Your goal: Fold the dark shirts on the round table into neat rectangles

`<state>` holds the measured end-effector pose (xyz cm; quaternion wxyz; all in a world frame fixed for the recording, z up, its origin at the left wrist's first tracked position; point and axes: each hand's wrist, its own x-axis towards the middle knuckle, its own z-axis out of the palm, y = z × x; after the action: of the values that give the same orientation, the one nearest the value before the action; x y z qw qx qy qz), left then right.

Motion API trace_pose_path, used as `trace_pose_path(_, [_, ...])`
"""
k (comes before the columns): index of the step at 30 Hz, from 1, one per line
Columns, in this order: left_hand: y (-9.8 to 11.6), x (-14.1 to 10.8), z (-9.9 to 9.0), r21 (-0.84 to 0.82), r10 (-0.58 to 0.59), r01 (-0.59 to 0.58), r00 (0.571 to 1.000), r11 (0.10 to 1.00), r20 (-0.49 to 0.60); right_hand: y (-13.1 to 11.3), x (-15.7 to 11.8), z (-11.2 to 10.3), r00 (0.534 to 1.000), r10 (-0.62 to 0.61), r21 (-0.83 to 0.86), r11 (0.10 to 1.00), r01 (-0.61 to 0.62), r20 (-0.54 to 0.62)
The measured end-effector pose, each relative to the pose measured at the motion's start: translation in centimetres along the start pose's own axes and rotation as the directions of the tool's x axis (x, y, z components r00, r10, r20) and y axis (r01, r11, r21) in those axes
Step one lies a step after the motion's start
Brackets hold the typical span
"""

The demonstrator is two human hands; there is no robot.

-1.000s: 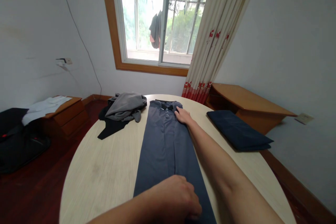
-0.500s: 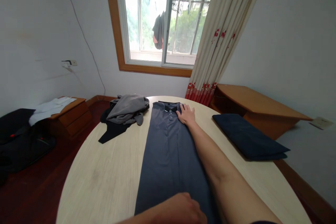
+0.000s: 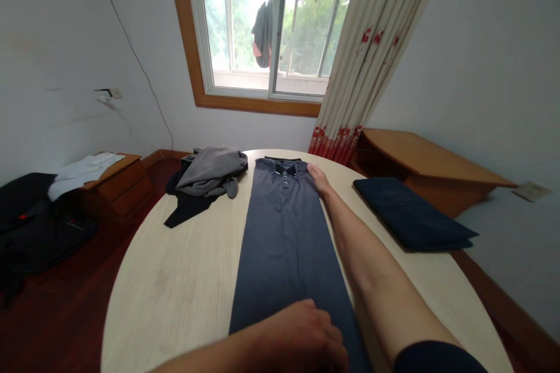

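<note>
A long dark grey garment (image 3: 280,245) lies lengthwise on the round table, with small round fasteners and a black inner edge at its far end. My right hand (image 3: 319,178) rests at its far right corner, fingers stretched out and open along the edge. Over the garment's near part is my left hand (image 3: 306,332), its fingers curled in. Whatever those fingers may hold is hidden beneath the hand.
A heap of grey and black clothes (image 3: 212,172) sits on the table's (image 3: 170,280) far left. A folded navy cloth item (image 3: 411,213) lies at the right edge. Beyond stand a wooden desk (image 3: 429,154) and a curtain (image 3: 367,52); a drawer cabinet (image 3: 126,186) is at left.
My right hand has slid outward, from lying on the garment's far corner to its right edge. My left hand stays over the near part. The view has tipped down slightly.
</note>
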<state>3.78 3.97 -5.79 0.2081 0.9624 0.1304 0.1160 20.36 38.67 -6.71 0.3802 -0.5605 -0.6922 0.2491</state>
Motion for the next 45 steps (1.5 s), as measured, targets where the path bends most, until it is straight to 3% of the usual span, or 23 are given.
trace_pose_path(3, [0.7, 0.0, -0.8, -0.010, -0.077, 0.076, 0.995, 0.997, -0.069, -0.2, -4.1, -0.9, 0.988, -0.098, -0.055, 0.993, 0.105, 0.118])
trace_pose_path(8, [0.8, -0.6, -2.7, -0.003, -0.198, 0.201, 0.962, 0.980, -0.190, -1.4, -12.7, -2.4, 0.907, -0.256, -0.304, 0.882, 0.360, 0.334])
trace_pose_path(13, [-0.9, -3.0, -4.8, -0.061, -0.343, 0.345, 0.870, 0.937, -0.353, -3.4, -20.5, -4.5, 0.862, -0.236, -0.364, 0.832, 0.418, 0.449])
trace_pose_path(18, [-4.4, -8.1, -5.9, -0.021, -0.447, 0.481, 0.797, 0.877, -0.406, -3.8, -26.5, -6.5, 0.835, -0.296, -0.254, 0.859, 0.445, 0.465])
trace_pose_path(22, [-6.6, -11.9, -6.5, 0.062, -0.513, 0.589, 0.747, 0.806, -0.422, -2.0, -27.5, -7.4, 0.915, -0.322, -0.189, 0.909, 0.370, 0.243])
trace_pose_path(25, [-6.9, -13.1, -6.8, 0.108, -0.505, 0.583, 0.770, 0.805, -0.389, -0.8, -26.9, -7.4, 0.913, -0.376, -0.193, 0.895, 0.403, 0.160])
trace_pose_path(30, [-5.9, -12.4, -6.2, 0.095, -0.416, 0.456, 0.865, 0.885, -0.282, -1.5, -27.3, -7.2, 0.816, -0.482, -0.076, 0.845, 0.529, 0.321])
trace_pose_path(33, [-4.4, -11.7, -6.0, 0.046, -0.417, 0.442, 0.873, 0.896, -0.253, -2.9, -28.7, -7.5, 0.804, -0.481, -0.007, 0.857, 0.515, 0.350])
trace_pose_path(36, [-1.6, -11.4, -7.1, -0.075, -0.453, 0.448, 0.864, 0.891, -0.218, -4.7, -30.7, -8.9, 0.827, -0.426, 0.089, 0.901, 0.425, 0.368])
trace_pose_path(39, [1.6, -11.2, -9.5, -0.269, -0.424, 0.390, 0.902, 0.881, -0.080, -7.1, -32.1, -11.3, 0.818, -0.381, 0.269, 0.920, 0.286, 0.432])
trace_pose_path(41, [2.5, -10.8, -11.5, -0.390, -0.399, 0.352, 0.916, 0.851, -0.042, -8.5, -31.7, -12.8, 0.804, -0.357, 0.348, 0.916, 0.201, 0.476])
trace_pose_path(43, [2.0, -10.0, -13.3, -0.513, -0.461, 0.333, 0.875, 0.791, -0.144, -9.5, -30.2, -13.4, 0.855, -0.278, 0.381, 0.919, 0.104, 0.437])
trace_pose_path(44, [1.2, -9.5, -13.9, -0.572, -0.527, 0.325, 0.818, 0.753, -0.229, -9.8, -29.1, -13.2, 0.902, -0.203, 0.393, 0.919, 0.041, 0.381])
trace_pose_path(45, [0.2, -8.9, -14.2, -0.624, -0.606, 0.320, 0.730, 0.712, -0.317, -9.8, -28.0, -12.8, 0.946, -0.107, 0.410, 0.912, -0.030, 0.307])
